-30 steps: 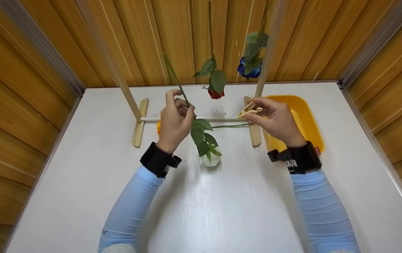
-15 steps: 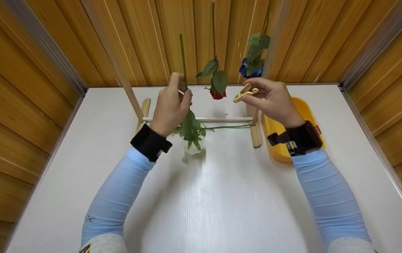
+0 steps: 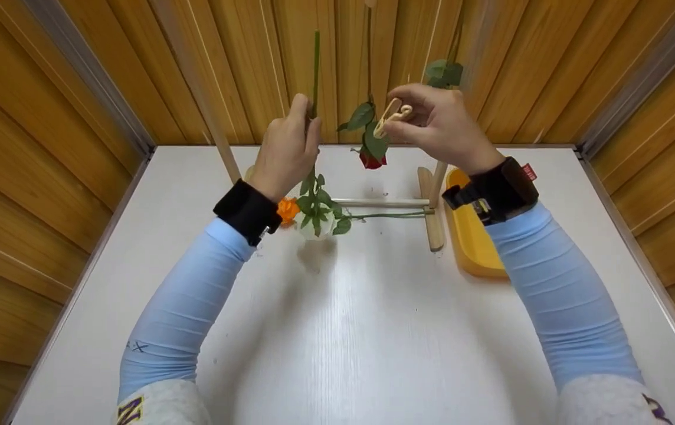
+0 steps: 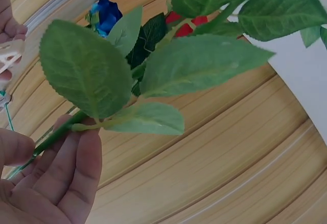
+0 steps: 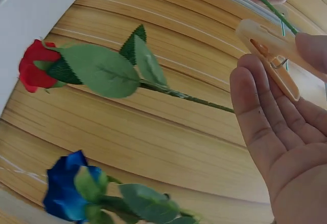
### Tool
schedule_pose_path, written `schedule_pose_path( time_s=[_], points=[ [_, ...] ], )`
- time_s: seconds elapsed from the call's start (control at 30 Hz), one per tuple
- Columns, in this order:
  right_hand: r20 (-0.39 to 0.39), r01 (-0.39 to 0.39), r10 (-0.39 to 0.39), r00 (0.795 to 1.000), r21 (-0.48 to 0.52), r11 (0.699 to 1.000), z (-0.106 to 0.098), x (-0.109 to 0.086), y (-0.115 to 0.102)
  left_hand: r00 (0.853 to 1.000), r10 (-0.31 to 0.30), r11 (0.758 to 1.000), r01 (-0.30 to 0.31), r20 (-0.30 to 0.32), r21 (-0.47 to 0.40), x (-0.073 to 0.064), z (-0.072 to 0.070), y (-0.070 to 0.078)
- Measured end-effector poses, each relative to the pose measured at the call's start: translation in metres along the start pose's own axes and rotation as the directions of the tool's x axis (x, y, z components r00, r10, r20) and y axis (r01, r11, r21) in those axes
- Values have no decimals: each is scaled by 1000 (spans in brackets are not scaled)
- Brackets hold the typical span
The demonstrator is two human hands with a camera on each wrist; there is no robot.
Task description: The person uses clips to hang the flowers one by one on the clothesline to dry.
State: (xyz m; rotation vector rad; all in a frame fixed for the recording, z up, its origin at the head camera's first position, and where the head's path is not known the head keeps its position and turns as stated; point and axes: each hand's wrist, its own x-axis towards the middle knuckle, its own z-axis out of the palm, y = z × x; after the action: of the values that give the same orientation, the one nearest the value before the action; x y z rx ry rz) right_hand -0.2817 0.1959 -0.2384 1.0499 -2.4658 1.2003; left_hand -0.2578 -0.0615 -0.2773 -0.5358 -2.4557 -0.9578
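Note:
My left hand (image 3: 290, 144) grips the green stem of a white rose (image 3: 307, 229), which hangs bloom down with its cut end pointing up. In the left wrist view, thumb and fingers close round the stem (image 4: 60, 133) below broad leaves. My right hand (image 3: 449, 124) pinches a wooden clothespin (image 5: 253, 34) between thumb and fingers, raised in front of the hanging red rose (image 3: 372, 158). That red rose hangs head down on a long stem. A blue rose (image 5: 66, 188) hangs beside it, mostly behind my right hand in the head view.
An orange rose (image 3: 287, 211) lies on the white table (image 3: 373, 330), partly behind my left wrist. A wooden stand with a left post (image 3: 219, 141), a white crossbar (image 3: 382, 202) and a right foot (image 3: 433, 230) surrounds the work. A yellow tray (image 3: 473, 251) sits at right.
Both hands have risen toward the upper part of the stand. The white rose has swung from tilted to nearly upright, bloom down; the clothespin has moved up and slightly left.

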Motion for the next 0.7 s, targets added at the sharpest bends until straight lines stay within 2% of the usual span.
schedule_pose_path(
  time_s=[0.23,0.4,0.6,0.7],
  points=[
    [17,9,-7,1000,-152,988,-8,33,-23,999,-31,997,32,-12,69,16,-12,-2],
    [28,35,-29,999,-229,973,-13,54,-39,998,-61,995,63,-31,74,27,-15,-6],
    [37,61,-52,998,-299,952,-18,77,-54,992,-120,988,123,-30,98,42,-15,-10],
    [32,40,-32,999,-289,956,-19,89,-60,988,-148,981,151,-34,119,48,-16,-12]
  ],
)
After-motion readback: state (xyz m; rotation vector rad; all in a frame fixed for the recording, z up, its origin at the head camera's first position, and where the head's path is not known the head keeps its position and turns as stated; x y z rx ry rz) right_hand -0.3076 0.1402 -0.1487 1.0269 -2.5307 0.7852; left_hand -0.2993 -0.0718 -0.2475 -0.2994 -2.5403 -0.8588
